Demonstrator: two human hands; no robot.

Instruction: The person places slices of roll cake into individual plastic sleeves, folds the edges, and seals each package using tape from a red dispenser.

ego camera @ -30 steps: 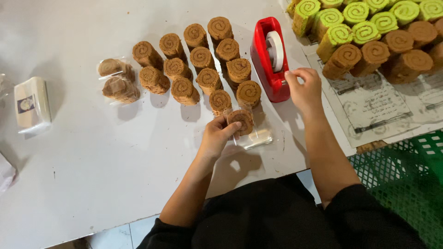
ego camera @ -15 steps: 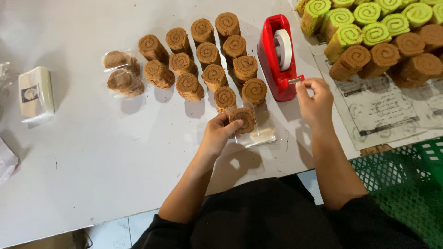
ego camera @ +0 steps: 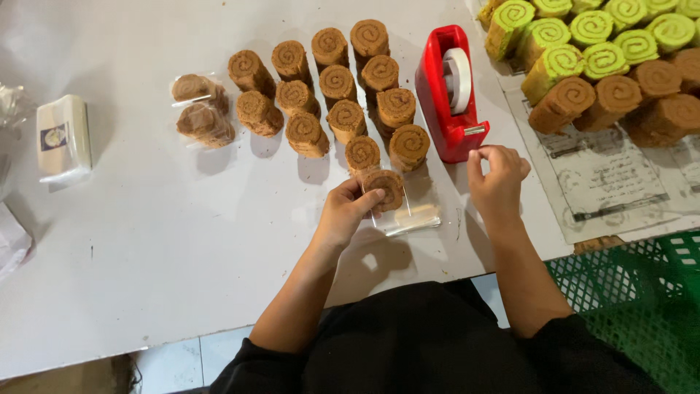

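My left hand [ego camera: 348, 213] holds a brown swirl roll cake slice in a clear plastic wrapper [ego camera: 386, 191] upright against the white table [ego camera: 182, 241]. My right hand [ego camera: 497, 179] hovers just below the cutter end of a red tape dispenser [ego camera: 446, 95], fingers pinched together on what looks like a small piece of clear tape. Several unwrapped brown roll slices [ego camera: 337, 82] stand in rows behind the wrapped one. Two wrapped slices [ego camera: 200, 109] lie at the left of those rows.
Green and brown roll slices [ego camera: 598, 55] are piled on printed paper [ego camera: 612, 182] at the right. A green plastic crate [ego camera: 642, 306] sits at lower right. A small white packet [ego camera: 64, 138] and crumpled plastic lie at the left edge.
My right hand has drawn back from the dispenser's cutter toward me and lower. My left hand has kept the wrapped slice in the same place.
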